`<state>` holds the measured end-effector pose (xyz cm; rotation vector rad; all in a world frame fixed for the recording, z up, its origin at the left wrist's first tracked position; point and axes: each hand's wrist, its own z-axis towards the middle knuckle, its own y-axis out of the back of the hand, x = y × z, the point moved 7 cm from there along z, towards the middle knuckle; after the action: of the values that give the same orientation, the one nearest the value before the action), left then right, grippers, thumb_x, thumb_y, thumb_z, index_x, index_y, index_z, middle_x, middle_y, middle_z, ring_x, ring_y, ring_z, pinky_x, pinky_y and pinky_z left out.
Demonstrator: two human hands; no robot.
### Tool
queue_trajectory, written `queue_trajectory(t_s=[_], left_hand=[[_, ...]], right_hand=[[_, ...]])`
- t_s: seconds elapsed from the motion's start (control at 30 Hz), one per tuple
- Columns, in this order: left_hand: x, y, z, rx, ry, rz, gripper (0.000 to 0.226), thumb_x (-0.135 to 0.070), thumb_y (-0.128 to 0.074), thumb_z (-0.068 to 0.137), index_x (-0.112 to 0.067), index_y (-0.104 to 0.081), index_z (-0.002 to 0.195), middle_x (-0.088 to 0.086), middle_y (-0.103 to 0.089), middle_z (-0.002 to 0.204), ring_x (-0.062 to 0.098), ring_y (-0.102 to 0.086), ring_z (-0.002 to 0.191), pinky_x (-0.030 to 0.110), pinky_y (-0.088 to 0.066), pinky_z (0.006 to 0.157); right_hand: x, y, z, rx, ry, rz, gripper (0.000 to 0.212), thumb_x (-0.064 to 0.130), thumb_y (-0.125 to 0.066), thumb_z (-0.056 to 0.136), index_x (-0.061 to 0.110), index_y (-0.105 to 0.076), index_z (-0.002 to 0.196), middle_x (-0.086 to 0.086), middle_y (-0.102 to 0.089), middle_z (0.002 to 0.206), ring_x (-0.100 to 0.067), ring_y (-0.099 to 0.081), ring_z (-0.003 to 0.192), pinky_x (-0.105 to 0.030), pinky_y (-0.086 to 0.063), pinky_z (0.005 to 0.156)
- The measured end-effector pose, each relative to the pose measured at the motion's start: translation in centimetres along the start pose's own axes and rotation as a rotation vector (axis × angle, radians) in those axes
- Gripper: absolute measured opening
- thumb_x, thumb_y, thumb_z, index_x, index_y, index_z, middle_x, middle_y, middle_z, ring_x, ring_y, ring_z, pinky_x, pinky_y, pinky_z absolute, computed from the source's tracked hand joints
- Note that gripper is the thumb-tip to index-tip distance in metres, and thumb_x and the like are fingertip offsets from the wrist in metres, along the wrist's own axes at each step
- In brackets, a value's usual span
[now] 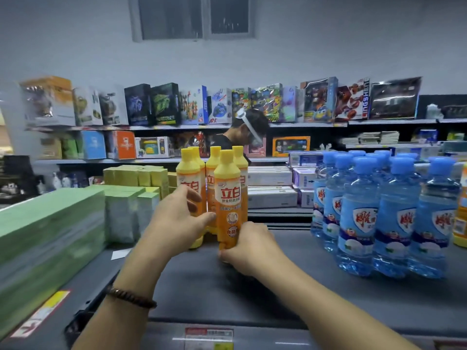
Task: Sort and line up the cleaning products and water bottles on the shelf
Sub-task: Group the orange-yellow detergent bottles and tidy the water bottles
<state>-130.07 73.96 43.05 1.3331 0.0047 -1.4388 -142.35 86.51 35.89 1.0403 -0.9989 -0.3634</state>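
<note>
While the right hand (250, 246) grips the yellow-capped orange plastic detergent bottle (227, 198) by its base on the grey metal shelf (252, 294), the left hand (177, 223), fingers relaxed, braces the matching bottles (188, 173) behind. Slide it upright, label forward, flush alongside!

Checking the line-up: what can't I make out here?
Head view only.
Base of front detergent bottle: covered by right hand.
Labels, bases of rear detergent bottles: hidden behind it and left hand.
Most of orange bottle: cut off by right edge.
Print on green boxes: blurred.
Shelf price tag: too small to read.
</note>
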Motion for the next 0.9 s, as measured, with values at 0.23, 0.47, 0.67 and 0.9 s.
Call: queue_trajectory(t_s=[0.23,0.47,0.67,0.9], left_hand=[[4.0,-0.8,2.4,0.037,0.168,0.068,0.065,-0.027,-0.083,0.092,-0.013,-0.044,0.143,0.012,-0.062,0.144,0.036,-0.061,0.132,0.050,-0.053,0.105],[5.8,-3.2,3.6,0.103,0.202,0.089,0.077,-0.009,-0.068,0.098,-0.015,-0.026,0.162,0.014,-0.053,0.155,0.039,-0.054,0.142,0.054,-0.050,0.114],[6.6,-3.5,4.0,0.084,0.191,0.094,0.070,-0.010,-0.068,0.097,-0.016,-0.032,0.156,0.015,-0.057,0.149,0.039,-0.058,0.137,0.056,-0.052,0.112],[6.6,-3.5,4.0,0.084,0.176,0.077,0.068,-0.013,-0.072,0.096,-0.017,-0.035,0.153,0.012,-0.058,0.149,0.038,-0.058,0.137,0.057,-0.052,0.112]], right_hand=[[2.1,-1.8,2.7,-0.012,-0.009,0.022,0.052,0.048,-0.083,0.081,0.022,-0.065,0.123,-0.003,-0.066,0.115,-0.031,-0.067,0.107,-0.039,-0.061,0.091],[2.7,-2.8,4.5,-0.053,-0.008,0.059,0.061,0.045,-0.088,0.079,0.022,-0.066,0.131,-0.004,-0.069,0.121,-0.031,-0.068,0.112,-0.044,-0.062,0.094],[3.1,-3.4,5.8,-0.060,0.020,0.038,0.070,0.054,-0.091,0.072,0.026,-0.067,0.132,-0.003,-0.070,0.118,-0.029,-0.069,0.108,-0.044,-0.063,0.090],[3.2,-3.7,6.5,-0.018,0.039,0.048,0.072,0.057,-0.089,0.075,0.028,-0.064,0.136,-0.003,-0.070,0.122,-0.029,-0.068,0.112,-0.046,-0.062,0.094]])
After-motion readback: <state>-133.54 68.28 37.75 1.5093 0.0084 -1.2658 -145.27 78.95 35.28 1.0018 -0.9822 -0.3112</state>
